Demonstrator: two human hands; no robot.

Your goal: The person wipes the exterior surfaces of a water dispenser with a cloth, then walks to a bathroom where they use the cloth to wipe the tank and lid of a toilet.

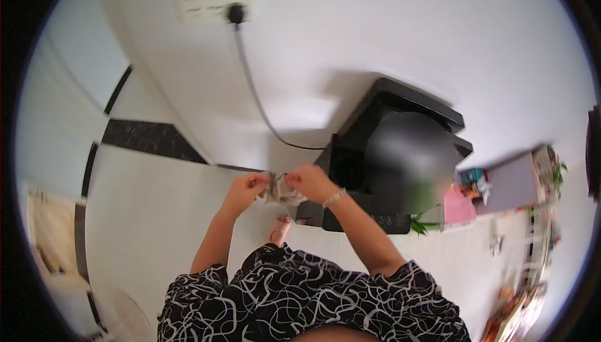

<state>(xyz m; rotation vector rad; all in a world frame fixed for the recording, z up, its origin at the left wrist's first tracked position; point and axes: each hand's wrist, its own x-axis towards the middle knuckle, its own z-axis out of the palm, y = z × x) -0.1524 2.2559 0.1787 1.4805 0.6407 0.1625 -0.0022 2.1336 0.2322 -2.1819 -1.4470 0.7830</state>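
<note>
A crumpled greyish-white piece, soft like cloth or thin bag material, hangs between my hands; its exact kind is blurred. My left hand pinches toward its left edge, fingers closed. On its upper right, my right hand has its fingertips closed on it, with a light band around the wrist. Just right of the piece stands a large black appliance, a dark cable meeting its left side. My right forearm passes in front of its near corner.
The cable rises to a black plug in a white wall socket panel. Below my hands my foot in a sandal stands on pale tiles with a dark border. At the right are a pink item, green leaves and a grey-topped cabinet.
</note>
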